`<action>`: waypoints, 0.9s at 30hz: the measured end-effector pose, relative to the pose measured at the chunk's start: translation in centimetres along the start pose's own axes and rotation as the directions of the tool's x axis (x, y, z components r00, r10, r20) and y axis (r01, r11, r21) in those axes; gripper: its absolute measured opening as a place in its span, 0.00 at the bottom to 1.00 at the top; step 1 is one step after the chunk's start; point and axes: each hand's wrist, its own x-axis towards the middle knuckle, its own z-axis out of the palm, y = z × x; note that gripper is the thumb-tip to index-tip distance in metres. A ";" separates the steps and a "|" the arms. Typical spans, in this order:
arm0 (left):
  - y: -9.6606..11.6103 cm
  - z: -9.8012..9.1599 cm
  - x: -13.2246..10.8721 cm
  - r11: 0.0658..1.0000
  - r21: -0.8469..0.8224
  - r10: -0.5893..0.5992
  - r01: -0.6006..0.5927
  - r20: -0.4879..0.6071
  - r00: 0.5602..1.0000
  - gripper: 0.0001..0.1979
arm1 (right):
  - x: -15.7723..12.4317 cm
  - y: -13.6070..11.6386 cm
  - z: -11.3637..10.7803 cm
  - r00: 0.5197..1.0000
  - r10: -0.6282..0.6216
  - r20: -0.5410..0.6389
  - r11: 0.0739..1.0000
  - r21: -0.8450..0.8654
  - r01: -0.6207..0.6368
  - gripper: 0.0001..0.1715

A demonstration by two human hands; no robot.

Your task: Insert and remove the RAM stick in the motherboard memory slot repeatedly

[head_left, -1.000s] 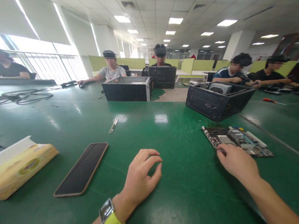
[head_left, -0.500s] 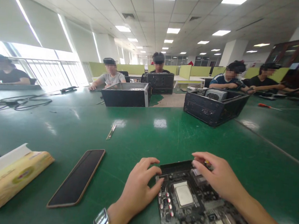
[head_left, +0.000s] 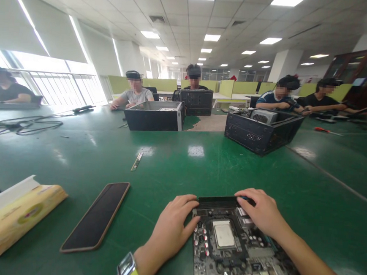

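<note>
A motherboard lies flat on the green table in front of me, with a square silver processor at its middle. Black memory slots run along its far edge. My left hand curls its fingertips and thumb around the far left corner, by one end of the slots. At the other end, my right hand closes its thumb and fingers on the board's far right corner. The palm hides part of that side. A memory stick rests alone on the table beyond the left hand.
To the left are a phone and a yellow tissue pack. Open computer cases, one black and one dark, stand farther off. Cables lie far left, a red screwdriver far right. Several people sit around.
The fingers of both hands have closed in on the motherboard's far corners. My right hand's thumb and fingers have come down onto the end of the slots. The board has shifted slightly.
</note>
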 end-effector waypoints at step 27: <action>0.2 -0.1 0.0 0.999 -0.046 0.028 -0.029 -0.037 0.999 0.12 | -0.1 -0.5 0.3 0.995 -0.102 0.007 0.990 0.102 0.101 0.16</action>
